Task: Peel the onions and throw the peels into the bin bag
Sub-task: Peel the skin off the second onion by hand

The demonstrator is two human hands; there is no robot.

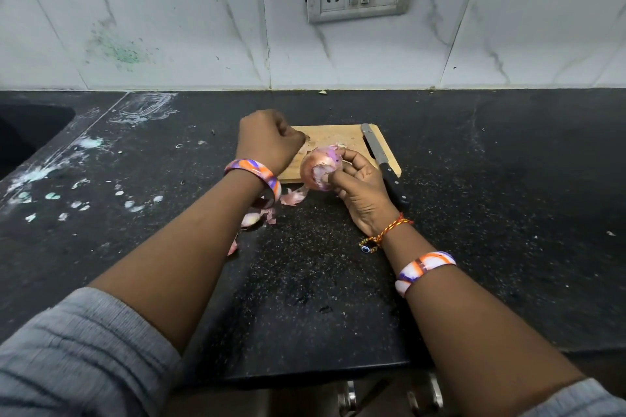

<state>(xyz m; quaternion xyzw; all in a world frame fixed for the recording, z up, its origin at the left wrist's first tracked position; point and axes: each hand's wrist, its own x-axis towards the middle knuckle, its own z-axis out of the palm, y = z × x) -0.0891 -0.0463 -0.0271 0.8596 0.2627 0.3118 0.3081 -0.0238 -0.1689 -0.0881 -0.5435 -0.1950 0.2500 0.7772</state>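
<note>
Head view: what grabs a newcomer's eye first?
The onion at centre, half peeled, gripped in the right hand over the near edge of the cutting board, with the left hand fisted just left of it. Next, the knife lying along the board's right edge, its handle on the black counter. Loose peels lie on the counter under the left wrist.

onion (318, 167) in right hand (364, 193)
</note>
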